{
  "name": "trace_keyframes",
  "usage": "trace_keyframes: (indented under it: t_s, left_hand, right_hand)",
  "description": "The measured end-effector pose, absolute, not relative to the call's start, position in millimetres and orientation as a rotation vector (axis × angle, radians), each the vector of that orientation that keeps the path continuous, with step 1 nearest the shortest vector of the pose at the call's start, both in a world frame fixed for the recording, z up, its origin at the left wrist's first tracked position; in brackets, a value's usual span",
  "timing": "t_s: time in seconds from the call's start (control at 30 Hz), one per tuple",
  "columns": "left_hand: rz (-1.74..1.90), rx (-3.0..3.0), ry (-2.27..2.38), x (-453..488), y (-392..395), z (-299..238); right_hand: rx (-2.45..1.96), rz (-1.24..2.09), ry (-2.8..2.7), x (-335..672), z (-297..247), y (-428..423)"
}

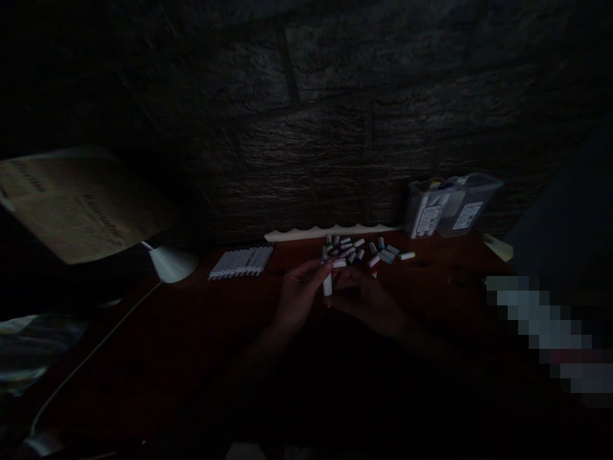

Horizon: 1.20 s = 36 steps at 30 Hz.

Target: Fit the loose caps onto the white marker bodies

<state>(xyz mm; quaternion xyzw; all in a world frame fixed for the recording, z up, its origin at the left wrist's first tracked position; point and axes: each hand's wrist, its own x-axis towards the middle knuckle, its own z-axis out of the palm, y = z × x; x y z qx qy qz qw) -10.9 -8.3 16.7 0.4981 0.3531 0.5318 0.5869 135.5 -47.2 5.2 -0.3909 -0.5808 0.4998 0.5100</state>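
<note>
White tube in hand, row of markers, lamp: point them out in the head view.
White tube (327,285): head view, on its pale side.
Row of markers (242,261): head view, on a barrel midway along the row.
Lamp (89,206): head view, on its printed shade.

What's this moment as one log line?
left hand: holding white tube; right hand: beside it; small cylinders: scattered beyond; white pens: lined up

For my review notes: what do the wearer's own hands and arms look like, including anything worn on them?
The left hand and right hand are bare, with no gloves visible. The left forearm and right forearm fade into deep shadow, so sleeves, jewellery or markings cannot be made out.
</note>
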Motion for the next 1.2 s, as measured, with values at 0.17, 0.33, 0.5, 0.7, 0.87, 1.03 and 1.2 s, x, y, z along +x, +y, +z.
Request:
trace_keyframes:
  t_s: [0.17,0.33,0.5,0.7,0.87,1.03,1.2]
  left_hand:
    - [1.394,0.979,0.769,-13,4,23]
    - [1.421,0.898,0.748,-20,12,26]
    - [1.274,0.984,0.706,-19,5,27]
    - [1.206,1.223,0.733,-17,0,20]
    - [1.147,1.168,0.782,-17,-1,18]
    - [1.065,0.991,0.701,-12,-6,28]
    - [0.986,0.878,0.659,-15,-8,35]
  right_hand:
    - [-0.954,1.456,-1.342,141,19,-52]
    - [-0.914,1.558,-1.082,151,25,-47]
    - [-0.838,1.409,-0.972,164,33,-39]
    - [-0.898,1.28,-0.904,169,43,-39]
    - [-0.995,1.212,-0.934,167,42,-41]
    - [-1.024,1.184,-0.949,165,40,-42]
    - [-1.047,1.155,-0.962,165,36,-40]
